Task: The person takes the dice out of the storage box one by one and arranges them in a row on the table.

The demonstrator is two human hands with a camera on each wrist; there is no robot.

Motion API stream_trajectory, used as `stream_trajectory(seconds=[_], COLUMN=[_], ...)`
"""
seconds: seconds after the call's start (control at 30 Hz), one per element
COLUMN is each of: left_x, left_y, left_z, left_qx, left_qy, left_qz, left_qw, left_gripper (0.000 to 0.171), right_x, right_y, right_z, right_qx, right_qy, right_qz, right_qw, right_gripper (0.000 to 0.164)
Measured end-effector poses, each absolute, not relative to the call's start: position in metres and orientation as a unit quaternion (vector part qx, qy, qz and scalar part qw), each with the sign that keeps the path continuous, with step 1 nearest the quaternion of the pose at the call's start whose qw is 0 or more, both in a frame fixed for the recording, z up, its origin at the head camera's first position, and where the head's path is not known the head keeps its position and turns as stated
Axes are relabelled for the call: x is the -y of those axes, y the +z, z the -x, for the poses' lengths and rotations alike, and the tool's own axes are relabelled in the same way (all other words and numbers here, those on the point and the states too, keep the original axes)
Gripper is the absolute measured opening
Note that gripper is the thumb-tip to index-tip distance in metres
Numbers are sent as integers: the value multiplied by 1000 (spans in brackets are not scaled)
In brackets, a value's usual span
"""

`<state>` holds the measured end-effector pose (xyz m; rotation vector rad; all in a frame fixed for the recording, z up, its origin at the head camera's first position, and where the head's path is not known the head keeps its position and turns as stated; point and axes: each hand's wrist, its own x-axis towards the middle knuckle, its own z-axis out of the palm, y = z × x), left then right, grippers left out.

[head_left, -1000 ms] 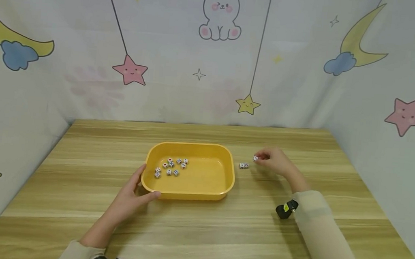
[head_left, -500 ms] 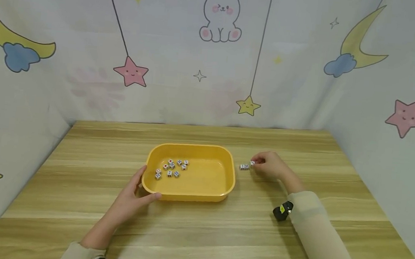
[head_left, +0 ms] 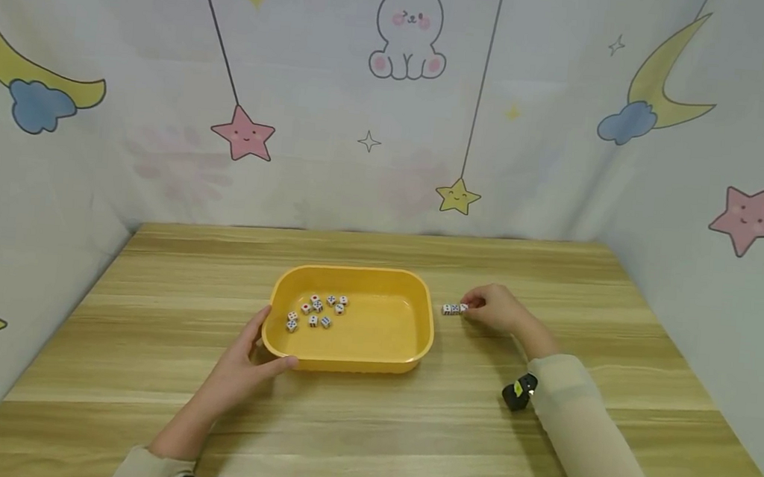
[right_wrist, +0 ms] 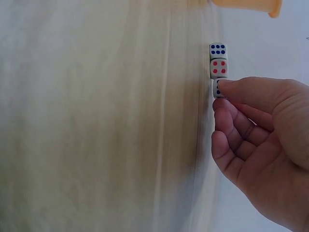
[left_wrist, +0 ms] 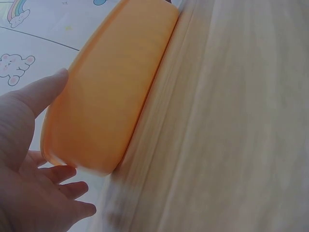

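My right hand [head_left: 496, 307] pinches a white die [right_wrist: 218, 88] between thumb and fingers, low at the table. This die sits at the right end of a short row, against a die with red dots [right_wrist: 219, 68]. Beyond that one is a die with blue dots [right_wrist: 218, 50]. At the left, my left hand [head_left: 240, 366] spans the near-left corner of a yellow tray [head_left: 358, 365]. Its thumb [left_wrist: 50, 89] lies along the near rim and the other fingers are loosely spread by the left end. Several white dice [head_left: 318, 306] lie scattered in the tray's left half.
Everything stands on a wood-grain table [head_left: 366, 439]. A white cloth backdrop [head_left: 312, 181] with cartoon moons, stars and a rabbit rises behind the table and along both sides. A black wrist camera [head_left: 516, 393] hangs at the right sleeve.
My right hand has moved slightly left and down, bringing the pinched die from behind and right of the pair to the row's right end. The left hand and tray stay put.
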<state>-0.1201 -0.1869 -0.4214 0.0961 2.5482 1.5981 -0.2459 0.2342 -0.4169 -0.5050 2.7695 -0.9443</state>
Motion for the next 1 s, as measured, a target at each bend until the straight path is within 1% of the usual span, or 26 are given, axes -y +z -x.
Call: stream_trajectory(seconds=[0.6,1.0], left_x=[187,186], left_y=[-422,-422], left_z=[120,120], left_qx=[-849,-847], left_qy=[524,526], left_qz=[-29,-29], left_qw=[64,63], left_gripper=[104,103], right_x=[-233,-230], right_y=[-414,-377], right_z=[245,246], right_qx=[-936,-930], right_qy=[-301,-321], right_qz=[152,165], right_qw=[99,77], right_gripper=[23,37])
